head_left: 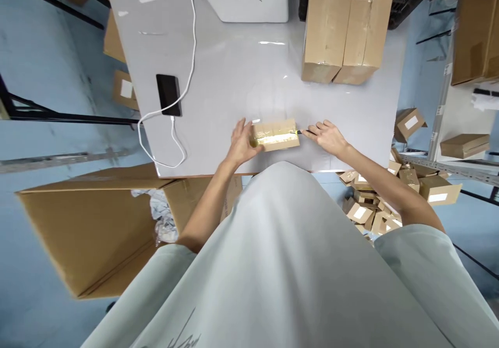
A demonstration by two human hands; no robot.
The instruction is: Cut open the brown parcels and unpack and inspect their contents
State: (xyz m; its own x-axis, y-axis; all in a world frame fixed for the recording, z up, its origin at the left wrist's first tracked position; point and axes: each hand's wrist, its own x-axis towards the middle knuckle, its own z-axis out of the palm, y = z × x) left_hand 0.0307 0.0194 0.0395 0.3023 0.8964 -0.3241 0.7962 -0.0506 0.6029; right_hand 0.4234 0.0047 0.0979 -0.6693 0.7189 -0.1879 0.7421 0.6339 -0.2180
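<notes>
A small taped cardboard box (275, 127) lies flat near the front edge of a glossy pale grey tabletop (234, 77), its long side running roughly left to right and a strip of shiny, yellowish clear tape along its top. At the box's left end is the person's left hand (242, 146), gripping that end between the thumb on the near side and the fingers on the far side. At the box's right end is the right hand (326, 137), its fingers pinched around a slim dark tool (306, 131) that points at the taped end; whether the tip has gone into the tape is too small to tell. Well to the left of the box, a black smartphone (167, 92) lies on the tabletop, with a white cable (194, 36) looping across and around it. Beyond the box stands a white bin (253, 2) marked with handwritten black characters, and beyond it to the right two brown cartons (326, 25) sit side by side, touching. Below the tabletop, to the left of the box, is a large open carton (93, 233) with crumpled plastic wrapping (161, 213) inside; to the right, below, is a heap of little cardboard boxes (362, 213), several with white labels.
</notes>
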